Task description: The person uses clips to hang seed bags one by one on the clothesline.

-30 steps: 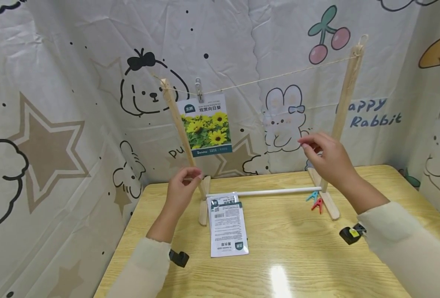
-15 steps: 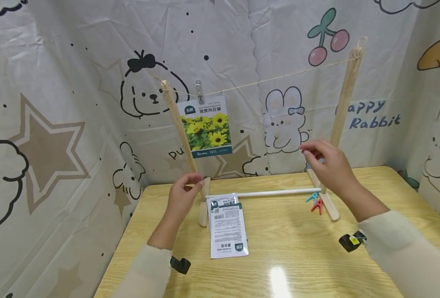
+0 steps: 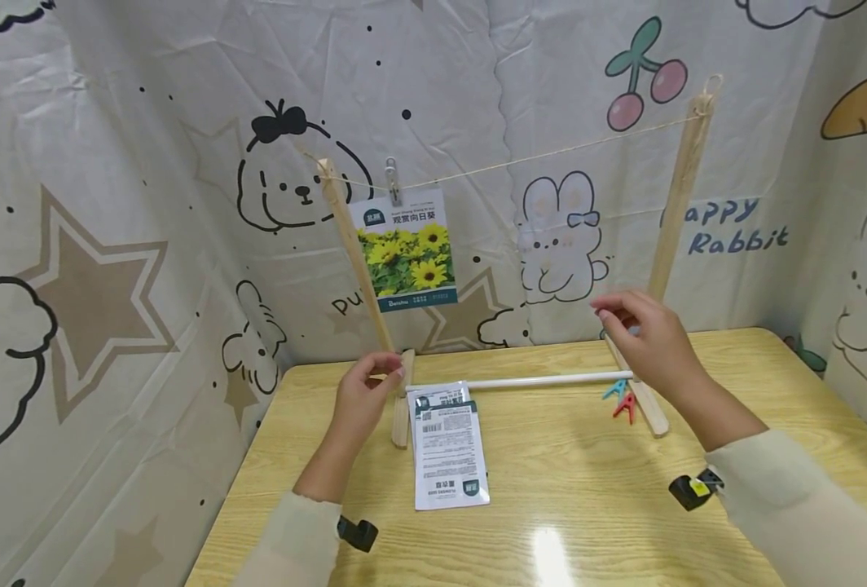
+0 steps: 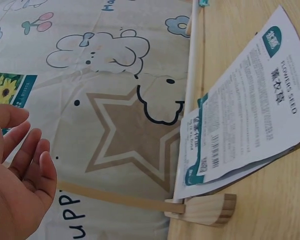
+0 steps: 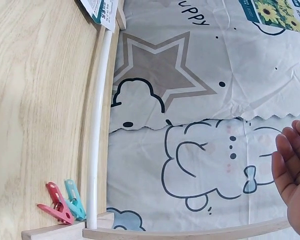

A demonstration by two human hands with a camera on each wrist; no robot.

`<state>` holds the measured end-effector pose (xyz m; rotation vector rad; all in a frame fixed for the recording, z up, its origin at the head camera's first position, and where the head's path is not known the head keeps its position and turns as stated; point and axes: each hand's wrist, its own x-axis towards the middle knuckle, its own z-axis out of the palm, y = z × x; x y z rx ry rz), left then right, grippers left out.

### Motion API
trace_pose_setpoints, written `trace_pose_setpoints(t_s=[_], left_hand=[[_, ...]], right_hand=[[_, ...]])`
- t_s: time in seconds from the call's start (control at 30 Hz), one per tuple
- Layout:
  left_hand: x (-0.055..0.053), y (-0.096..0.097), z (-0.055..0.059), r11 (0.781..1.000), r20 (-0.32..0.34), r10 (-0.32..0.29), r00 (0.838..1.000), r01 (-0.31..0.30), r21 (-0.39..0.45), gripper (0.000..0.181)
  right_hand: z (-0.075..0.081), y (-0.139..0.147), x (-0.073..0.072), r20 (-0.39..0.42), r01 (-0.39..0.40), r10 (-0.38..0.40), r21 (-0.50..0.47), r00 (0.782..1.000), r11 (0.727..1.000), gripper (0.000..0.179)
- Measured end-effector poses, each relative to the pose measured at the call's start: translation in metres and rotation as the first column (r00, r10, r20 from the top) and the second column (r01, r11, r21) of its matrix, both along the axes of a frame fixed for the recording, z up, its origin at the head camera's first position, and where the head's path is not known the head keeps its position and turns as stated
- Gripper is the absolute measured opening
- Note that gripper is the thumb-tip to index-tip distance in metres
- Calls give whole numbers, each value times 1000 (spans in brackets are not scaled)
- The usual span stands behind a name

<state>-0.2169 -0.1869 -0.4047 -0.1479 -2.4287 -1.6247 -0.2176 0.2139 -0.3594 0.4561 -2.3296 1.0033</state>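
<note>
My left hand (image 3: 363, 399) hovers by the left wooden post with its fingers loosely bent; the left wrist view shows nothing in it. Across from it, my right hand (image 3: 646, 334) hangs before the right post (image 3: 679, 196), likewise holding nothing, fingers relaxed. Between the two post tops runs a thin string (image 3: 536, 153). A sunflower seed packet (image 3: 407, 253) hangs from it near the left post, held by a clear clip (image 3: 393, 181). Below, more seed packets (image 3: 450, 456) lie overlapping on the table, the top one with its printed text side up.
A white rod (image 3: 543, 380) joins the stand's wooden feet low over the table (image 3: 565, 481). Beside the right foot (image 3: 649, 408) lie a blue clothespin (image 3: 614, 390) and a red clothespin (image 3: 627, 408). A cartoon-printed cloth (image 3: 470, 98) hangs behind and at the sides.
Both hands have lowered somewhat, staying near their posts. The hanging packet, the packets on the table and the clothespins have kept their places.
</note>
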Motion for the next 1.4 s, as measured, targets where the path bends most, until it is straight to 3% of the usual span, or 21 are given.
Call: trace_pose_setpoints(t_s=[0.33,0.63,1.07,1.4], left_hand=[[3,2,-11,1000,21,-18,1000,18,5,22],[5,4,-21,997,38,-63,997,61,53,26],[8,7,-31,996,85,-55,995,48,80,21],[10,12,-37,993,80,-78,994,70,95,22]], right_hand=[[-13,4,3,78,44,-42,-16,996,999,21],[-22,6,7,76,26,-24,-37,997,999,20],[-38,7,9,93,11,-5,-57,996,998,20],[-47,6,10,104,30,-24,-55,994,998,18]])
